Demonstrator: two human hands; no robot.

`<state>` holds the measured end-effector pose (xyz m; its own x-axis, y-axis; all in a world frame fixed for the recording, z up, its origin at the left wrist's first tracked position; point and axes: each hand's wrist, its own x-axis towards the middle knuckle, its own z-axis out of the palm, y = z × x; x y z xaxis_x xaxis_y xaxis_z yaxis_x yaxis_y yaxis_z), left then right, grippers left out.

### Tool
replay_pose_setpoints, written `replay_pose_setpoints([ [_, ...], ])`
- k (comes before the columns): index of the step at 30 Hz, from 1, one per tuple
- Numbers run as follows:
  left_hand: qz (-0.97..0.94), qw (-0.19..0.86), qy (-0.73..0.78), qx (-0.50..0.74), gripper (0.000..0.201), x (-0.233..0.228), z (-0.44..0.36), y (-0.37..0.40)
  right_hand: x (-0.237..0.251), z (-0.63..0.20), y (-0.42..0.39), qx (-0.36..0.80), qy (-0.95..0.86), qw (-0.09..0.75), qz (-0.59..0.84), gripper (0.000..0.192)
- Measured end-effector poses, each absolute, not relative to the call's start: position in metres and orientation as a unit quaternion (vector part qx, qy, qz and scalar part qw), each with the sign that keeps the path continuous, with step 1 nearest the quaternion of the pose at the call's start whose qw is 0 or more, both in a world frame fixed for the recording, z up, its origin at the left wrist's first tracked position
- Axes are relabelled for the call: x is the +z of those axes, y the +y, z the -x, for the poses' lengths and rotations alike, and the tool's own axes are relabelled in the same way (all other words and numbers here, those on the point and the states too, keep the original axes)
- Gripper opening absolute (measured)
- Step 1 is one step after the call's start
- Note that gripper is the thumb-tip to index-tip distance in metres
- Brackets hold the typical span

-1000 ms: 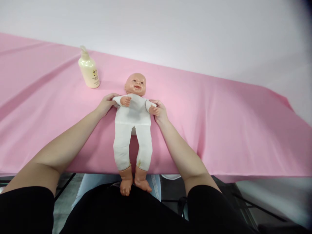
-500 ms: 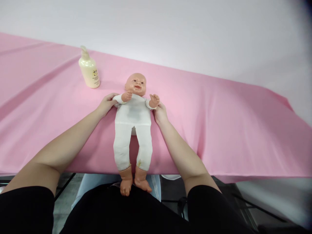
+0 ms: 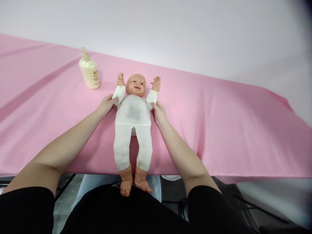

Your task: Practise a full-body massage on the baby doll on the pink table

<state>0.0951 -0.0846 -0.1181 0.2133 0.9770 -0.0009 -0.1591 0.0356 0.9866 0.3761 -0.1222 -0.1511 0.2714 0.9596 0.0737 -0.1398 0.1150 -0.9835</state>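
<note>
Pink cloth covers the whole counter in my head view, and a baby doll lies on its back right in the middle, head away from me, bare feet hanging off the near edge over my lap. My left hand is at the doll's shoulder on that side, fingers curled around the white sleeve of the upper arm, and that little arm points up past the head. My right hand mirrors it on the other side, fingers closed on the other sleeve just under the raised arm. Both doll arms are up beside the face, small fists near the ears. White cloth body, a greyish patch on the chest. Off to the left, well apart from the doll, a cream pump bottle stands upright on the cloth.
</note>
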Motion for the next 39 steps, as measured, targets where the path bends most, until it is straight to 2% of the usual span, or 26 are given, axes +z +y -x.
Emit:
replay_pose_setpoints([
  [10,-0.496,0.594,0.412,0.481,0.024,-0.119,-0.095,-0.083,-0.151,-0.381,-0.124,0.447,-0.411,0.605,0.516,0.020],
  [25,-0.494,0.601,0.405,0.481,0.027,-0.116,-0.096,-0.085,-0.149,-0.378,-0.123,0.446,-0.412,0.622,0.494,0.026],
  [34,-0.489,0.623,0.379,0.479,0.036,-0.113,-0.095,-0.086,-0.151,-0.379,-0.121,0.451,-0.427,0.626,0.471,0.023],
  [39,-0.490,0.632,0.353,0.486,0.032,-0.113,-0.093,-0.086,-0.141,-0.374,-0.125,0.435,-0.428,0.655,0.446,0.016],
])
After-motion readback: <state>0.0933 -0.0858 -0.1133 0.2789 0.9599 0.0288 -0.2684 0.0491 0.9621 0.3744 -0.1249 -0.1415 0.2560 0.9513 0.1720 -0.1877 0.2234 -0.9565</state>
